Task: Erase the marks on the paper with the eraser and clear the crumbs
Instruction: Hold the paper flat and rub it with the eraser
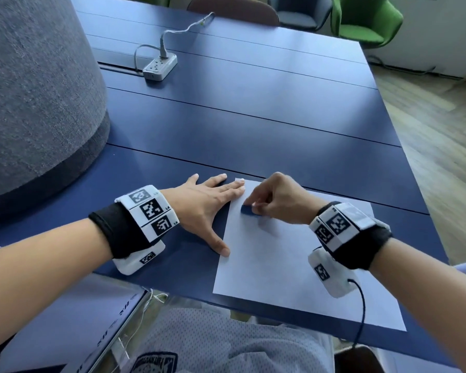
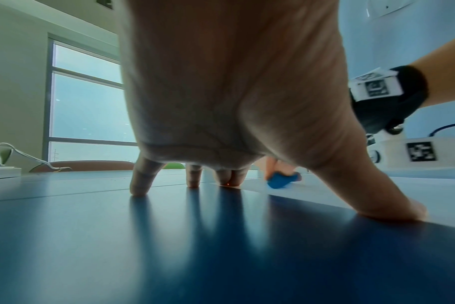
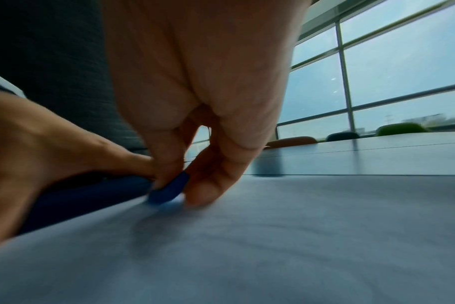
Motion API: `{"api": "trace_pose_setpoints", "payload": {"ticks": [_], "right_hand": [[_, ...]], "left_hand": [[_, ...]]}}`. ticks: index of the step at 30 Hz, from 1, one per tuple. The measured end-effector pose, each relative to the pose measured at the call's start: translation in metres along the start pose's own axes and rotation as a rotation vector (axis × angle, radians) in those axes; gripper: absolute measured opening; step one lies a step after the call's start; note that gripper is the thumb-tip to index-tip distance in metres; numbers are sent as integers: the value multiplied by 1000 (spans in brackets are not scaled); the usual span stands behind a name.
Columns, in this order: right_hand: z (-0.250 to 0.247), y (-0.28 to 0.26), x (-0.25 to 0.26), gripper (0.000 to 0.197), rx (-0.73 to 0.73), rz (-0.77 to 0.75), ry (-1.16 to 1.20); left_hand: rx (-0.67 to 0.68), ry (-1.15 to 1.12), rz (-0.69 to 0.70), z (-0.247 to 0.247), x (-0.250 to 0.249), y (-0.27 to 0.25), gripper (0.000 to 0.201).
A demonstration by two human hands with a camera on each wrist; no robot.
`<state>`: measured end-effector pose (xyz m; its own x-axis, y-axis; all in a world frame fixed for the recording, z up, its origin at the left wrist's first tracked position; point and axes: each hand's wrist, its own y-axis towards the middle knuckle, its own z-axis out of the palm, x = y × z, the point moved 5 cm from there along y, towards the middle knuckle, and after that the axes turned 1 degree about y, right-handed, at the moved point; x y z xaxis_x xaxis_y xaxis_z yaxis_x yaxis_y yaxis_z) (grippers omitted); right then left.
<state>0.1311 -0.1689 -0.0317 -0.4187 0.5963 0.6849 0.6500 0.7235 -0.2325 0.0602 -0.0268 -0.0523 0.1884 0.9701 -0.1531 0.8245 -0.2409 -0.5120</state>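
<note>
A white sheet of paper (image 1: 293,265) lies on the blue table (image 1: 253,130) in front of me. My right hand (image 1: 275,200) pinches a small blue eraser (image 1: 249,210) between thumb and fingers, its end down on the paper near the top left corner. The wrist views show the same eraser (image 3: 169,190) (image 2: 282,181) touching the sheet. My left hand (image 1: 207,208) lies flat with fingers spread; its thumb and two fingertips press on the paper's left edge, the others on the table. No marks or crumbs are plain on the sheet.
A white power strip (image 1: 160,66) with a cable sits far back on the table. A large grey fabric-covered column (image 1: 38,90) stands at the left. Chairs (image 1: 366,20) stand beyond the far edge. The table's front edge is close to my body.
</note>
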Motion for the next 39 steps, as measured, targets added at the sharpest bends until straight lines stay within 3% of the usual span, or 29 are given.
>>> {"api": "trace_pose_setpoints", "payload": {"ticks": [3,4,8,13,17,22,26,30,31,35,39], "right_hand": [[24,-23,13,22,252,-67,-47],[23,-23,13,22,256,-74,-54],[2,-10,1,20,-29,1,17],[38,-40,21,23,295,-113,-59],[23,-27,16,23,106,-64,-25],[49,-51,29,24,392,-149,-95],[33,-39,25,25,169,-137,-53],[50,-58,34,25,410,-174,-110],[50,-55,35,26,423,-168,-123],[40,-40,32,24,228,-141,-84],[50,-59,33,26,386,-162,-132]], "left_hand": [[-2,4,-2,0,0,0,139],[-2,3,-3,0,1,0,139],[11,5,-12,0,0,0,138],[8,13,-10,0,0,-1,138],[21,20,-15,-1,-1,-1,138],[21,15,-13,0,-2,-1,137],[19,15,-9,-1,-2,-1,138],[17,6,-13,0,-1,-1,138],[16,8,-12,0,-1,-1,138],[15,16,-11,-1,-1,0,138],[13,11,-11,1,-2,-1,138]]}}
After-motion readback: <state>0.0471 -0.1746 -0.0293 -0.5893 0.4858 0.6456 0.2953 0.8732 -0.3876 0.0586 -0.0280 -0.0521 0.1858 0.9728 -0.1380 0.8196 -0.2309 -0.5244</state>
